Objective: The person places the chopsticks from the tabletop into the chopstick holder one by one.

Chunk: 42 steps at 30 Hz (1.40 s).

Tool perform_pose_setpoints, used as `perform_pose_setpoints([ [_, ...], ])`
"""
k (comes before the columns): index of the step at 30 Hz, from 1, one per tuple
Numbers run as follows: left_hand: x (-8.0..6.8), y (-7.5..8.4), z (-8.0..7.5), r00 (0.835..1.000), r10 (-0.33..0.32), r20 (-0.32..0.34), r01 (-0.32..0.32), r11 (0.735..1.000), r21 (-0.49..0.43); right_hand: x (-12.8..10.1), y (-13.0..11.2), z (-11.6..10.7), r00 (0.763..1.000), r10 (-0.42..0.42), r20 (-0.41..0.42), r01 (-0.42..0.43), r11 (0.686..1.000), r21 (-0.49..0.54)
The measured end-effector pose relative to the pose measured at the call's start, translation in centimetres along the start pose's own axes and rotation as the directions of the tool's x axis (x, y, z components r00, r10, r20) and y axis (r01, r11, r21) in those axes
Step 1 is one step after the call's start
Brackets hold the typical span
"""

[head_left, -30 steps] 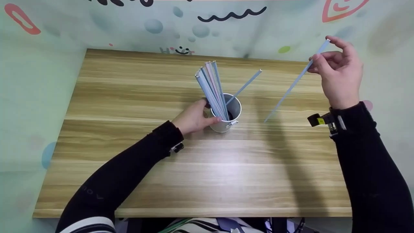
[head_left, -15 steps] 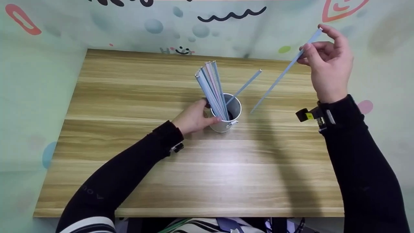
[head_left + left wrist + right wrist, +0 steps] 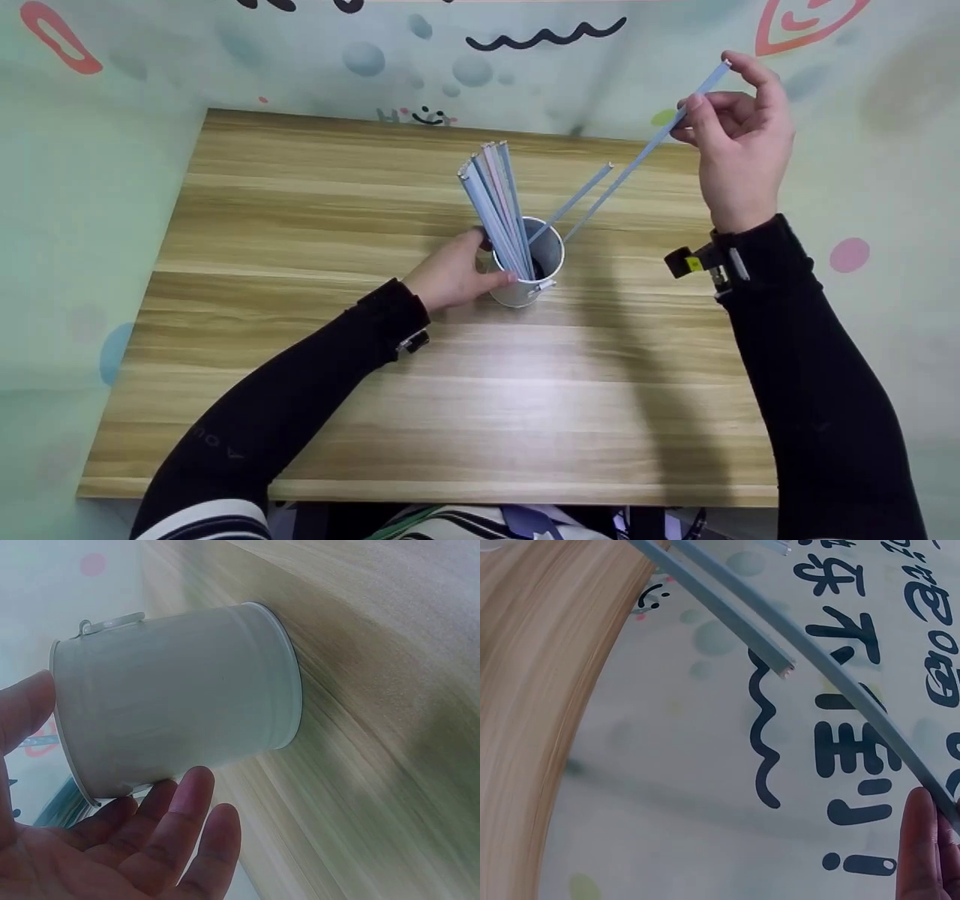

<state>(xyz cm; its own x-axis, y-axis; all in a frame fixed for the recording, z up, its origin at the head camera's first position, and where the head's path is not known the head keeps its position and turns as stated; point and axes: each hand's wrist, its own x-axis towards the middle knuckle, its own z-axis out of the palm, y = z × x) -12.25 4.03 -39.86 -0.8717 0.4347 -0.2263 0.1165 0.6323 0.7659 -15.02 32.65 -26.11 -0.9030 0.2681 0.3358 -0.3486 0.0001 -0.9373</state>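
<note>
A small white metal bucket point(image 3: 516, 294) stands upright on the wooden table. My left hand point(image 3: 454, 274) grips it from the left, thumb at the rim and fingers along the side, as the left wrist view shows on the bucket wall point(image 3: 172, 690). Several blue and pink straws point(image 3: 491, 202) lean left in it as a bundle. One lone blue straw point(image 3: 577, 196) leans right. Up at the right, my right hand point(image 3: 739, 142) pinches a long light-blue straw point(image 3: 645, 154), index fingertip at its top end. Its lower end overlaps the bucket's right rim in the head view.
The wooden table point(image 3: 315, 187) has a pale printed backdrop point(image 3: 300, 82) behind it and at both sides. In the right wrist view, the lone straw point(image 3: 727, 621) runs beside the held one, near the table's back edge.
My right hand has moved left and slightly up with its straw, bringing the lower end to the bucket's right rim. The left hand and bucket stay put; the head view shifted slightly.
</note>
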Motion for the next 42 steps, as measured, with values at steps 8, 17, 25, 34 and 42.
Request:
perform_pose_setpoints([
  [8,-0.1,0.1,0.1,1.000,-0.009,0.009,0.009,1.000,-0.002,-0.1,1.7,0.5,1.000,0.026,0.009,-0.025,1.000,-0.015],
  [17,-0.1,0.3,0.0,1.000,-0.015,0.023,0.015,1.000,-0.005,-0.4,3.5,0.4,0.999,0.030,0.016,-0.029,0.999,-0.029],
  [25,-0.2,0.3,0.0,1.000,-0.004,0.016,0.005,1.000,-0.022,-1.0,4.7,0.2,0.999,0.041,0.032,-0.038,0.996,-0.079],
  [34,0.0,0.1,0.1,1.000,0.004,0.012,-0.003,1.000,-0.010,-1.9,6.1,0.4,0.999,-0.009,0.041,0.016,0.985,-0.174],
  [42,-0.1,-0.1,0.0,1.000,0.012,0.010,-0.012,1.000,-0.025,-2.6,6.0,1.0,0.996,-0.072,0.054,0.084,0.961,-0.264],
])
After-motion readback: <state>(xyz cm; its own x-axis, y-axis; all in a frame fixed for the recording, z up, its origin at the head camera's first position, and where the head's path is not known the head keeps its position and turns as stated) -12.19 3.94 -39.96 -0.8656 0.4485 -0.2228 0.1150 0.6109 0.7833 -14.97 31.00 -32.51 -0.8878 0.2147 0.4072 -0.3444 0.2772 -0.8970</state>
